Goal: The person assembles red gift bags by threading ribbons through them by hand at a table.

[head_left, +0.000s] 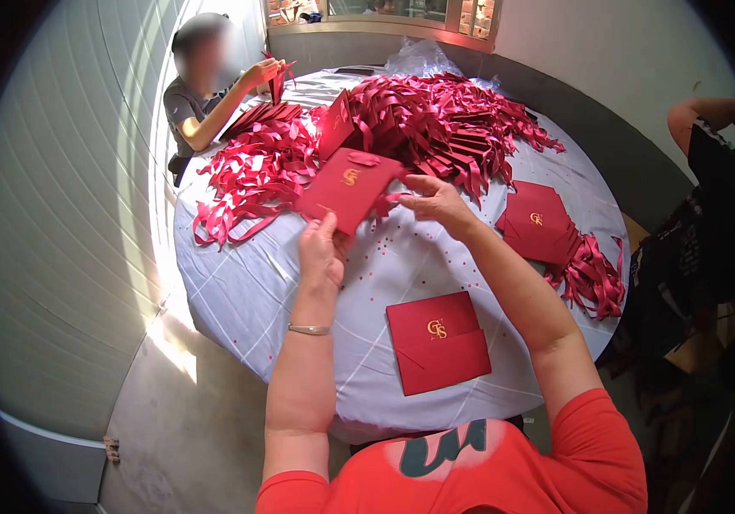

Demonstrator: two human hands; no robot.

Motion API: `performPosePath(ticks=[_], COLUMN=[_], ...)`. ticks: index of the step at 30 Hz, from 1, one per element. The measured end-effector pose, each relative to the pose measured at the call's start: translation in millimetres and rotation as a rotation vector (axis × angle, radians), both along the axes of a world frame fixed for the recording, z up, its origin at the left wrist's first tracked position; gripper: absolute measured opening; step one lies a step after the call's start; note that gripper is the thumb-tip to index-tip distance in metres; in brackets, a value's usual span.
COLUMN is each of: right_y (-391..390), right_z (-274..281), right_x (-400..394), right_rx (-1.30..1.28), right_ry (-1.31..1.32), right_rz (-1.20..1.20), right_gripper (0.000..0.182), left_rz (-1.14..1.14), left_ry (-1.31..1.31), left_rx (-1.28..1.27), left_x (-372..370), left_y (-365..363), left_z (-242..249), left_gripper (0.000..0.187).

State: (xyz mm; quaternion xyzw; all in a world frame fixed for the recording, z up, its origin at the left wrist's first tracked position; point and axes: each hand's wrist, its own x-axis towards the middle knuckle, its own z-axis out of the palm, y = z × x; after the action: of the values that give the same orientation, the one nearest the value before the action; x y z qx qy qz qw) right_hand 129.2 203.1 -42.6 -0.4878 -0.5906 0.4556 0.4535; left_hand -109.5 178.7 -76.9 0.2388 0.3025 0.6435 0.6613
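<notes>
My left hand (323, 248) grips the lower edge of a red bag (342, 190) with gold lettering and a ribbon near its top. At the bag's right side, my right hand (437, 206) has its fingers apart, close to a loose red ribbon; whether they touch is unclear. Nearer my body, a red folded bag (438, 343) with gold letters lies flat on the table. To the right sits a stack of red bags (536, 221) with a bundle of ribbons (594, 276) at its lower end.
A big heap of red bags and ribbons (436, 120) covers the far side of the round table (239, 295). Another person (205, 111) handles a red item at the far left. A second person (701, 206) is at the right. Small red dots speckle the cloth.
</notes>
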Motion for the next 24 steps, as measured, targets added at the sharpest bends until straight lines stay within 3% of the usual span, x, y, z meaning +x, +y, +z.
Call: performPosePath(ticks=[4, 5, 8, 11, 13, 17, 20, 24], right_y=[37.9, 26.6, 38.1, 30.4, 46.5, 61.8, 61.8, 79.3], right_z=[-38.6, -27.1, -33.1, -7.8, -21.7, 2.3, 2.0, -9.8], right_x=[21.6, 11.4, -11.4, -62.3, -93.5, -154.2, -196.3, -224.6], right_rx=[0.08, 0.069, 0.39, 0.151, 0.223, -0.054, 0.112, 0.225], right_ry=[-0.061, -0.069, -0.596, -0.934, -1.004, -1.031, -1.034, -1.097], right_rz=[-0.285, -0.3, -0.294, -0.168, -0.233, -0.167, -0.101, -0.049], right_gripper=[0.069, 0.067, 0.088, 0.106, 0.115, 0.126, 0.119, 0.08], left_rz=[0.201, 0.24, 0.367, 0.407, 0.428, 0.473, 0.484, 0.51], left_ry=[-0.182, -0.199, -0.191, -0.339, -0.491, -0.483, -0.45, -0.46], left_rx=[0.171, 0.189, 0.221, 0.252, 0.186, 0.138, 0.116, 0.061], left_x=[-29.3, -37.7, -61.7, -87.7, -96.6, -95.3, -89.8, -88.4], left_y=[-2.6, -4.9, -1.3, 5.1, 4.7, 11.0, 9.7, 8.0], left_z=[24.8, 29.4, 34.2, 22.7, 22.5, 12.3, 15.9, 20.4], left_gripper=[0.02, 0.021, 0.02, 0.018, 0.016, 0.011, 0.011, 0.013])
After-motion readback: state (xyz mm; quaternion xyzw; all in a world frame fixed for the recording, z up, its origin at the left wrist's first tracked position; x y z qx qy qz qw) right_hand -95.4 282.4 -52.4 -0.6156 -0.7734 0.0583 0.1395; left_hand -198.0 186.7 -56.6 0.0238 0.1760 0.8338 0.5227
